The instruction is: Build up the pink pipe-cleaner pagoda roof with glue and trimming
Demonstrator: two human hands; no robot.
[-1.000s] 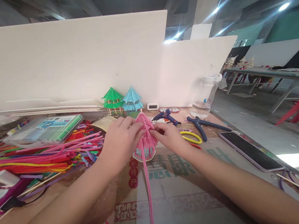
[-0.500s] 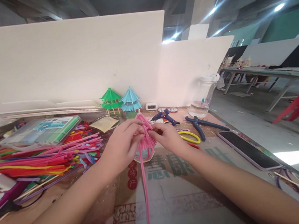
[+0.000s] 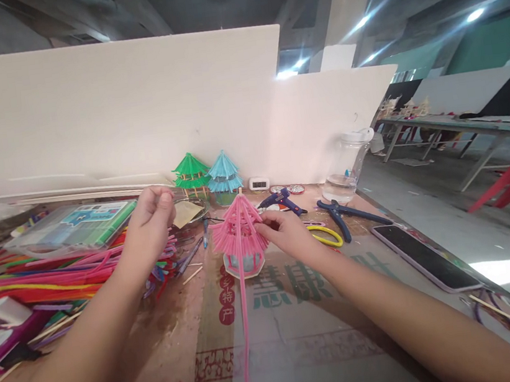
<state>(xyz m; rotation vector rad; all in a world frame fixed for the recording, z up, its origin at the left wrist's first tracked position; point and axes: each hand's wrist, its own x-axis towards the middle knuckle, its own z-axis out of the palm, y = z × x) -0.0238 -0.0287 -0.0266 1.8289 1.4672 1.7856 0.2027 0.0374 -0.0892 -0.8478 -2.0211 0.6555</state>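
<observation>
A pink model pavilion point(image 3: 237, 234), with tiered roofs of pipe cleaner and a pale many-sided base, stands upright in front of me. My right hand point(image 3: 283, 228) pinches the right side of its roof between thumb and fingers. From the roof a long pink pipe cleaner point(image 3: 245, 330) runs down toward me, past the bottom of the view. My left hand point(image 3: 152, 211) is raised to the left of the pavilion, apart from it, its fingers closed together. Whatever those fingers hold, if anything, is hidden.
Green point(image 3: 190, 173) and blue pavilions point(image 3: 223, 171) stand at the back board. Left lie a pile of pipe cleaners point(image 3: 59, 276) and a plastic case point(image 3: 81, 226). Right are a glue gun point(image 3: 282, 200), pliers point(image 3: 336, 215), yellow-handled scissors point(image 3: 329, 236), a phone point(image 3: 426, 256) and a jug point(image 3: 346, 166).
My left hand has let go of the pavilion and moved left and up, uncovering its roof. My right hand stays at the roof's right side. The dangling pipe cleaner has swung slightly left.
</observation>
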